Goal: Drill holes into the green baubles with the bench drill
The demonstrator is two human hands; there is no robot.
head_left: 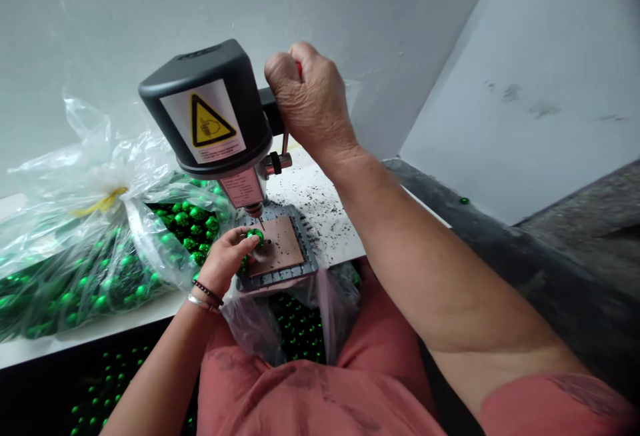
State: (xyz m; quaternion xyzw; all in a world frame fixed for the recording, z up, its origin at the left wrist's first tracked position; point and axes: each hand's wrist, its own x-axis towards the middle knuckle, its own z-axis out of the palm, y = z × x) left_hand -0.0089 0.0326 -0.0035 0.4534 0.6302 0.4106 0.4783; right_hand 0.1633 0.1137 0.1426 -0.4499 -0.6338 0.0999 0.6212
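My left hand (230, 251) pinches a shiny green ball (257, 236) between thumb and fingers, right by the thin bit (261, 223) of a small drill press (205, 109). Under it, a square brown board (280, 243) lies on the grey machine base (309, 264). Up at the right of the black housing, my right hand (313, 93) is closed round the press handle (299, 69), of which a bit of red shows. Whether the bit touches the ball I cannot tell.
A torn clear plastic bag (145, 236) full of green balls (187, 219) lies left on the white table (345, 243). Dark shavings litter the table. Another bag (300, 326) of green balls hangs below the base. One green ball (465, 201) lies on the floor.
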